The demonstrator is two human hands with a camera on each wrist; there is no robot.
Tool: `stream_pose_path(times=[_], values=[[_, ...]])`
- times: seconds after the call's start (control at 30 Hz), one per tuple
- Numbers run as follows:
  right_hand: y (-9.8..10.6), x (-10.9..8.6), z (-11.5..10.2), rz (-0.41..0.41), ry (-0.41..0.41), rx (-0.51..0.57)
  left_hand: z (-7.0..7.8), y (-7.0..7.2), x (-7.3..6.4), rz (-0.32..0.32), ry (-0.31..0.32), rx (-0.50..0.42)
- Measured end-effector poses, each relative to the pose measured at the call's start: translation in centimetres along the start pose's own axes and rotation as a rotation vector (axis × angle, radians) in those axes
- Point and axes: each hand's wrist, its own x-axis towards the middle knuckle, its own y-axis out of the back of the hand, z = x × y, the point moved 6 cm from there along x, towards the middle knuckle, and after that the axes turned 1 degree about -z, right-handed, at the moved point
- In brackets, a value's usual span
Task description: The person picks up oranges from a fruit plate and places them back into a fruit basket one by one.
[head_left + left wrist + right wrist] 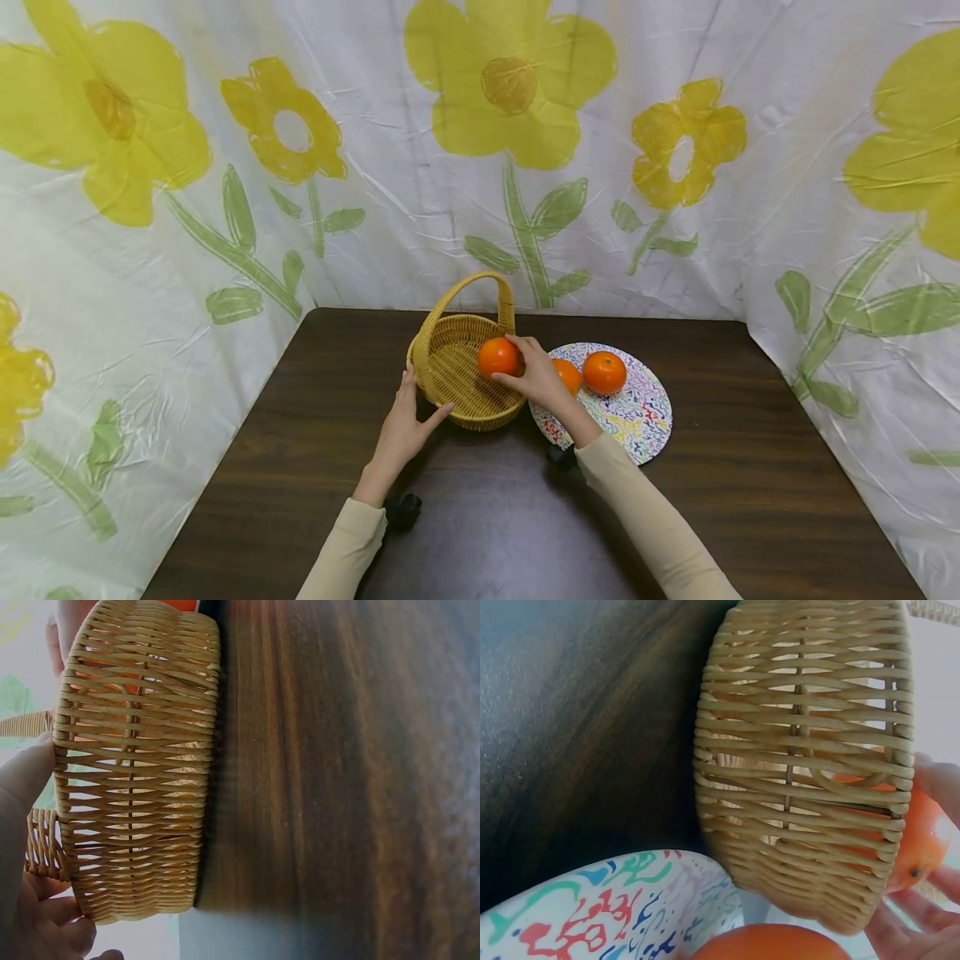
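My left hand (401, 432) grips the left side of a wicker basket (472, 417), its thumb against the front rim and its fingers by the handle base. Between the thumb and fingers of my right hand (542, 379) is an orange (498, 357), just inside the basket's right rim. Through the weave, the right wrist view shows part of this orange (922, 840). Two more oranges lie on a round plate with a multicoloured squiggle pattern (645, 417): one orange (604, 372) in plain sight, another orange (567, 377) partly hidden behind my right hand.
Both the basket and the plate stand on a dark wooden table (480, 517), with the plate close to the basket's right side. The basket's tall arched handle (506, 304) rises over it. Behind the table hangs a white flowered curtain (405, 208).
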Motion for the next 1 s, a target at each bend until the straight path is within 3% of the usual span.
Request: stream_pose_path(times=[0.27, 0.7, 1.0], values=[[-0.5, 0.4, 0.2, -0.015, -0.012, -0.057, 0.0, 0.0, -0.1, 0.001, 0.016, -0.008], [-1.3, 1.2, 0.3, 0.001, -0.019, -0.111, -0.1, 0.0, 0.0, 0.028, -0.028, -0.003], [-2.1, 1.8, 0.6, 0.022, -0.008, -0.157, -0.3, -0.1, 0.1, 0.016, -0.005, 0.006]])
